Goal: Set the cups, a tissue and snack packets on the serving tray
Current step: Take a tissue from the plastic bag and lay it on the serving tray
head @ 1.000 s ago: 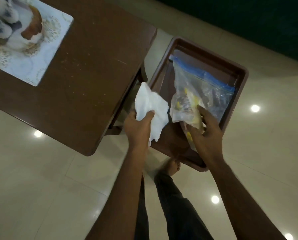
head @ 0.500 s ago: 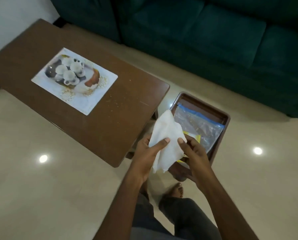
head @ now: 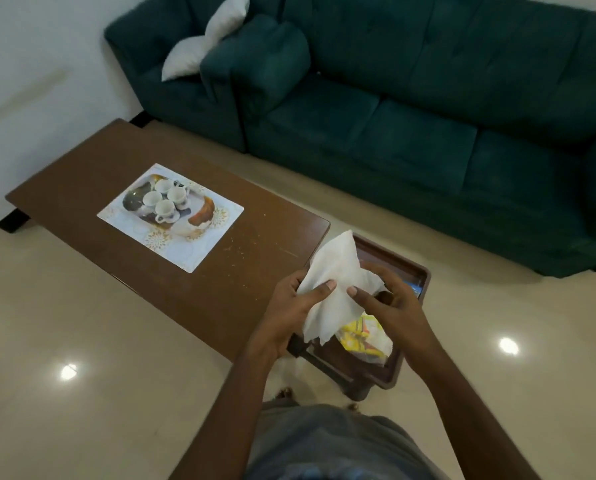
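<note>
Over the tray's near-left corner, both thumbs pressed on a white tissue [head: 338,282], with the other fingers curled behind it. The left hand [head: 291,308] pinched the tissue's left edge between thumb and fingers; the right hand [head: 390,304] gripped its right side the same way, so the sheet hung crumpled between them, its upper corner pointing up and its lower edge drooping.

Below the tissue sat a brown tray [head: 422,271], just beside the table's right end and lower than the tabletop. A clear bag [head: 367,336] with yellow snack packets inside lay in the tray's near part, partly hidden by the tissue and the right hand; a strip of blue showed at the tray's right wall.

On the brown table [head: 82,188], a pale mat [head: 192,249] lay near the middle. Four white cups [head: 165,200] stood clustered on the mat's far-left part, and a brown-and-white bowl [head: 199,216] sat just beside them toward the right.

Beyond the table stood a dark green sofa [head: 428,116] with a white cushion [head: 206,39] at its left end.
</note>
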